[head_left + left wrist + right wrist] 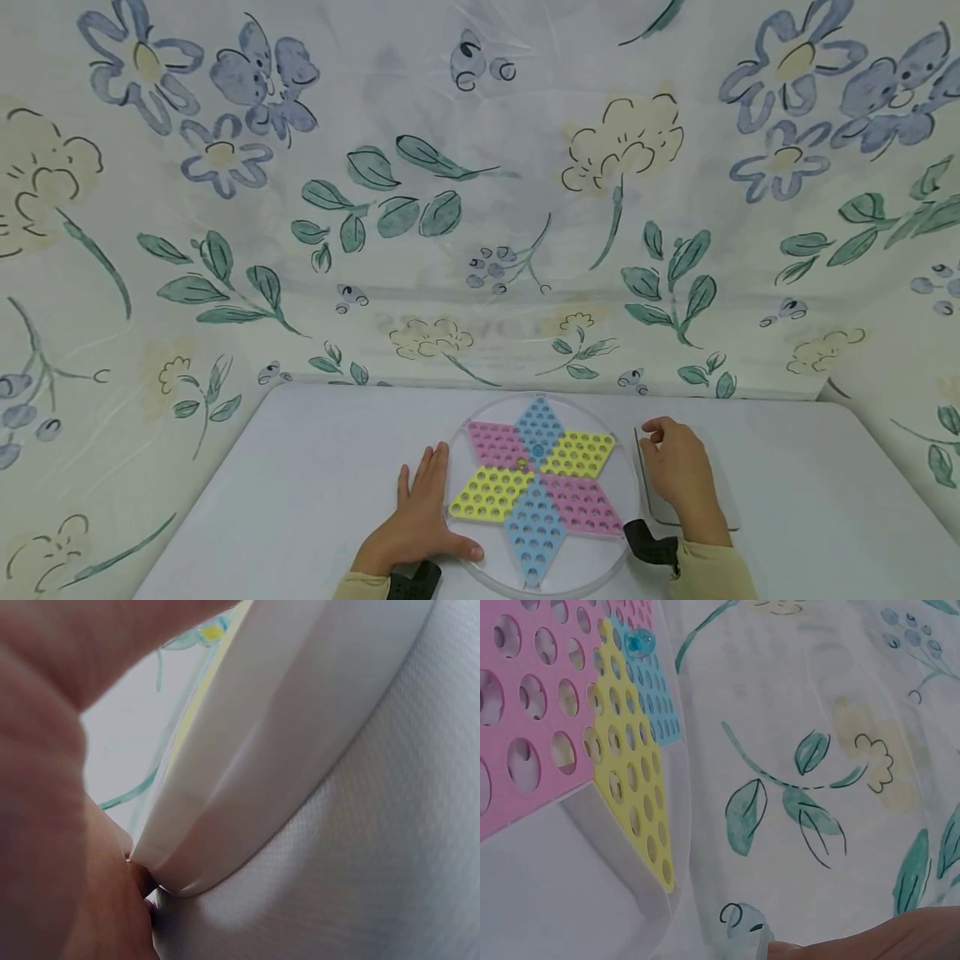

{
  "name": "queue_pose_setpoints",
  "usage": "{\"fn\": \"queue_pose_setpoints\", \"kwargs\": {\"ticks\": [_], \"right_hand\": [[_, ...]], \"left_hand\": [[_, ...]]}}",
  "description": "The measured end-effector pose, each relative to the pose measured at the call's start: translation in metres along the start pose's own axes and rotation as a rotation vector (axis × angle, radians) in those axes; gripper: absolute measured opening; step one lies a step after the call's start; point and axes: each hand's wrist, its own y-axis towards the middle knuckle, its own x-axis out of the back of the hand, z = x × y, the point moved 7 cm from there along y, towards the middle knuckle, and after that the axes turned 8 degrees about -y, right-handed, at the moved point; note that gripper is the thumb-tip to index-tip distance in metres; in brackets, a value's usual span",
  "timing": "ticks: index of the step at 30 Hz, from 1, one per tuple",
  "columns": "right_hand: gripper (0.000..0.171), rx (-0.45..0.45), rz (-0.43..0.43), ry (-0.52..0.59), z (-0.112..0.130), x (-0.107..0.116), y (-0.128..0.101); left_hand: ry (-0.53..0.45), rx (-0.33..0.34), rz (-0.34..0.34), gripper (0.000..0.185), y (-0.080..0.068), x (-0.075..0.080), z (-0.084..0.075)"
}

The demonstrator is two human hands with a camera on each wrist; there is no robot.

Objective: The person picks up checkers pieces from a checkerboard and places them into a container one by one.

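A round white Chinese checkers board (pixel 483 408) with a pink, yellow and blue star of holes lies on the table. Near its centre sit a blue marble (pixel 537 451) and a yellowish marble (pixel 522 464); the right wrist view shows a clear blue marble (pixel 640 643) up close. My left hand (pixel 423 512) rests against the board's left rim (pixel 225 772), fingers straight and thumb over the edge. To the right of the board, my right hand (pixel 681 475) hangs over a flat rectangular tray (pixel 660 512), fingers bent near the thumb. Whether they hold anything is hidden.
The white table (pixel 300 475) runs to a flowered cloth wall (pixel 480 250) behind it, which also rises at both sides. Dark devices are strapped at my left wrist (pixel 415 582) and right wrist (pixel 651 546).
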Motion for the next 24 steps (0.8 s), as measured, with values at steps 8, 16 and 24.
{"fn": "queue_pose_setpoints", "kwargs": {"ticks": [8, 16, 24], "right_hand": [[0.025, -0.025, -0.014, 0.005, 0.005, 0.0, 0.0], [0.025, -0.038, -0.029, 0.038, 0.017, -0.003, -0.003], [0.025, -0.008, -0.041, 0.033, 0.029, -0.008, -0.006]], "left_hand": [[0.0, 0.002, -0.003, 0.146, 0.001, 0.0, 0.001], [-0.003, 0.003, -0.004, 0.146, 0.001, 0.0, 0.001], [0.001, 0.001, -0.007, 0.147, 0.001, -0.001, 0.003]]}}
